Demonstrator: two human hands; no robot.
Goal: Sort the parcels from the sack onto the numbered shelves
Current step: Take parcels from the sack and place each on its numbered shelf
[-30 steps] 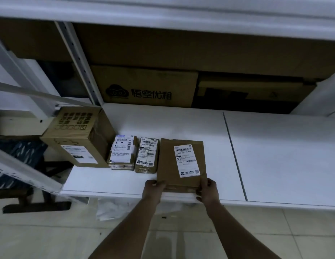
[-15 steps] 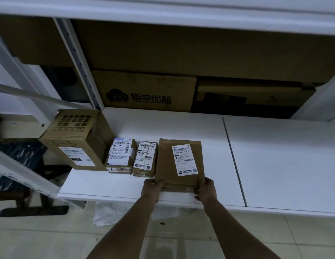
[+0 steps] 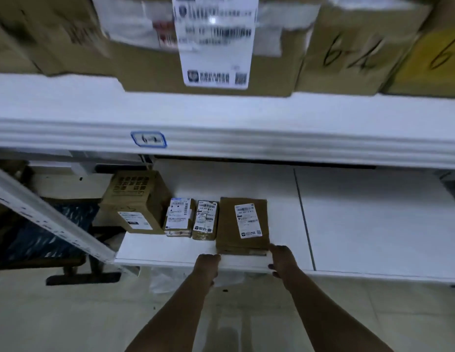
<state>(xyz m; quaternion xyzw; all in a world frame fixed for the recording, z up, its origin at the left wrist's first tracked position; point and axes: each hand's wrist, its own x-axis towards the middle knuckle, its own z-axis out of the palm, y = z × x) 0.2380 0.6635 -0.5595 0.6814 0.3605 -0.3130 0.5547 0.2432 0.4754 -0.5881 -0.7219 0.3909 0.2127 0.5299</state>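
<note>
A flat brown parcel with a white label lies on the lower white shelf, near its front edge. My left hand is at the shelf's edge just left of the parcel's near corner, fingers loosely curled, holding nothing. My right hand is beside the parcel's near right corner and at most touches it. Two small labelled parcels lie in a row to the left of the flat one.
A brown carton stands at the shelf's left end. The upper shelf carries a blue-framed tag "6-2" and several large cartons. A slanted white frame strut crosses the left. Tiled floor lies below.
Both hands have let go of the flat parcel's near corners and drawn back to the shelf edge. The view has tilted up, so the upper shelf and its cartons now show.
</note>
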